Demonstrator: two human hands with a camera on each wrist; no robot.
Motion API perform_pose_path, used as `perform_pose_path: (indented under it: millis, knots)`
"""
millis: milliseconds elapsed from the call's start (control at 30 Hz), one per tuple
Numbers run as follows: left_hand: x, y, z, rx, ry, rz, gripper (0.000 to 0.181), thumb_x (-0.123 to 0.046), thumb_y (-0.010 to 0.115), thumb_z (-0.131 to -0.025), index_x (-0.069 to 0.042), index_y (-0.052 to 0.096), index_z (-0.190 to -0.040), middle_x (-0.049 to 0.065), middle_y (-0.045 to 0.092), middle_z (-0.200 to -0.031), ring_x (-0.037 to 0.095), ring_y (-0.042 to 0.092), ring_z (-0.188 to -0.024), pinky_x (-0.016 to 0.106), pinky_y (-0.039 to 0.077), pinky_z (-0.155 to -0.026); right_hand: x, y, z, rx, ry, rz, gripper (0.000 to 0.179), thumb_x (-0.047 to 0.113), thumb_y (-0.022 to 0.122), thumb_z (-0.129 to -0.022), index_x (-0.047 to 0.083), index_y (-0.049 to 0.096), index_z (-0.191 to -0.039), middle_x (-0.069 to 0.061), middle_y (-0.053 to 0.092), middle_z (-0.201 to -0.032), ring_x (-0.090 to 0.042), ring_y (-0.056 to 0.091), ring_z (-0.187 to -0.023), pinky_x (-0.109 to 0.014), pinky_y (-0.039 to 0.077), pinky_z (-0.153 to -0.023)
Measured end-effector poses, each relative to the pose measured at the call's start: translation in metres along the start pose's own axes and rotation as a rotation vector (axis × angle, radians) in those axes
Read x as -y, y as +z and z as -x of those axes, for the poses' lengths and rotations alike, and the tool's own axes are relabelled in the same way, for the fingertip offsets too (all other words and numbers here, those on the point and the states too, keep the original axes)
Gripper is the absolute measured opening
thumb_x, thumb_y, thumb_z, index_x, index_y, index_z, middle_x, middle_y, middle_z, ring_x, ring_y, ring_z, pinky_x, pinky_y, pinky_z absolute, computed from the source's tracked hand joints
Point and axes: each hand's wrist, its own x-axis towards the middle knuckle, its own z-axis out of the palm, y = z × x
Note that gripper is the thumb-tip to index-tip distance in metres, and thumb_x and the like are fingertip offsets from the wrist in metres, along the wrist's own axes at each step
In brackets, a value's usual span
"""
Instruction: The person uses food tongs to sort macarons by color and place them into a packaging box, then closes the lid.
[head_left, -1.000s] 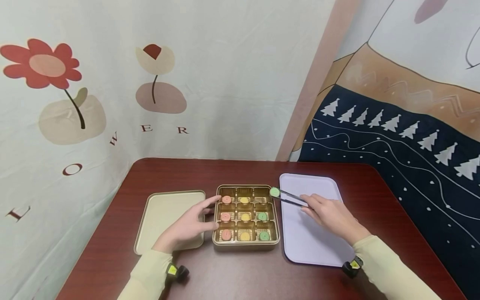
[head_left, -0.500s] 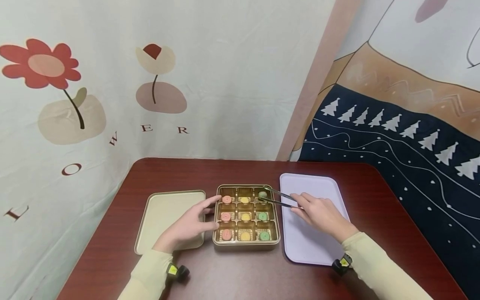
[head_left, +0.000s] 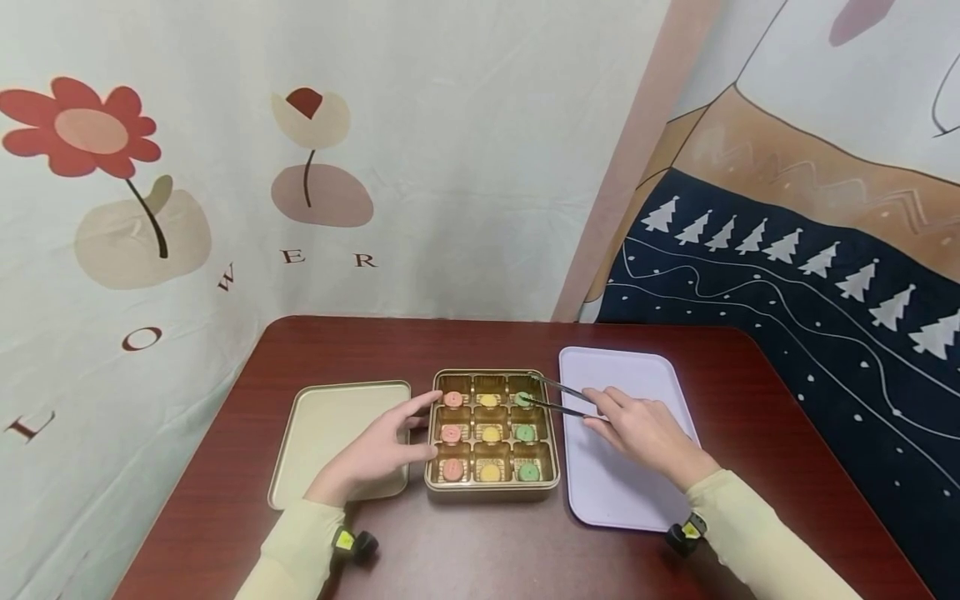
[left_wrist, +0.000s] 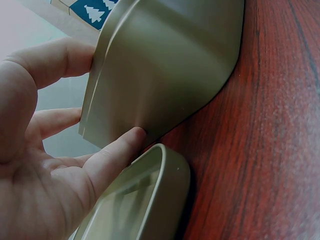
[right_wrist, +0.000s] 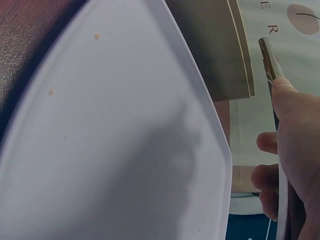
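A gold tin (head_left: 492,493) with a gold divided insert stands mid-table. Its left column holds pink round cookies (head_left: 453,470), the middle one yellow round cookies (head_left: 490,472), the right one green round cookies (head_left: 528,472). My right hand (head_left: 645,433) grips metal tongs (head_left: 562,407), whose spread tips are over the back right compartment. The green cookie (head_left: 523,399) there lies low, one tong arm crossing just beside it. With extended fingers, my left hand (head_left: 378,450) touches the tin's left side; in the left wrist view, fingertips (left_wrist: 137,134) rest on the tin's wall (left_wrist: 165,65).
A lilac tray (head_left: 622,500) lies right of the tin, under my right hand; a few crumbs (right_wrist: 97,36) dot it in the right wrist view. The tin's lid (head_left: 330,408) lies to the left, partly beneath my left hand. Patterned cloth (head_left: 480,167) hangs behind the table (head_left: 495,558).
The tongs carried a green cookie leftward from above the tray's edge into the back right compartment. Their tips have since spread and the cookie sits lower. My left hand stayed put.
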Motion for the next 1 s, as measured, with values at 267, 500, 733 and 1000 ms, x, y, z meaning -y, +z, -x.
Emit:
perform_pose_path:
  millis: [267, 500, 733, 1000]
  knots:
    - [-0.001, 0.0, 0.0, 0.001, -0.002, 0.003, 0.089, -0.017, 0.082, -0.088, -0.013, 0.036, -0.164, 0.019, 0.043, -0.163, 0.048, 0.049, -0.141, 0.071, 0.034, -0.117, -0.006, -0.013, 0.017, -0.025, 0.074, 0.011, 0.048, 0.029, 0.081, -0.091, 0.007, 0.067, -0.131, -0.005, 0.07, -0.096, -0.015, 0.065, -0.062, -0.035, 0.056, -0.051]
    - [0.001, -0.001, 0.0, -0.002, -0.006, 0.002, 0.09, -0.018, 0.083, -0.088, -0.016, 0.036, -0.164, 0.02, 0.041, -0.164, 0.05, 0.046, -0.143, 0.073, 0.031, -0.118, -0.018, -0.031, 0.038, 0.064, 0.263, 0.04, 0.052, 0.026, 0.083, -0.089, 0.008, 0.064, -0.134, -0.011, 0.072, -0.104, -0.017, 0.06, -0.065, -0.03, 0.048, -0.048]
    - [0.002, 0.0, 0.0, -0.006, -0.021, 0.016, 0.091, -0.019, 0.083, -0.088, -0.017, 0.035, -0.165, 0.02, 0.039, -0.165, 0.051, 0.045, -0.144, 0.074, 0.029, -0.118, -0.031, -0.048, 0.06, 0.168, 0.477, 0.034, 0.053, 0.028, 0.075, -0.098, 0.001, 0.056, -0.14, -0.02, 0.068, -0.11, -0.02, 0.054, -0.065, -0.037, 0.053, -0.051]
    - [0.003, -0.001, -0.001, 0.003, -0.007, 0.01, 0.09, -0.016, 0.082, -0.088, -0.013, 0.035, -0.164, 0.02, 0.043, -0.162, 0.049, 0.047, -0.142, 0.07, 0.034, -0.117, -0.048, -0.059, 0.085, 0.193, 0.659, 0.025, 0.056, 0.029, 0.069, -0.101, -0.006, 0.048, -0.14, -0.03, 0.063, -0.114, -0.032, 0.063, -0.072, -0.059, 0.059, -0.06]
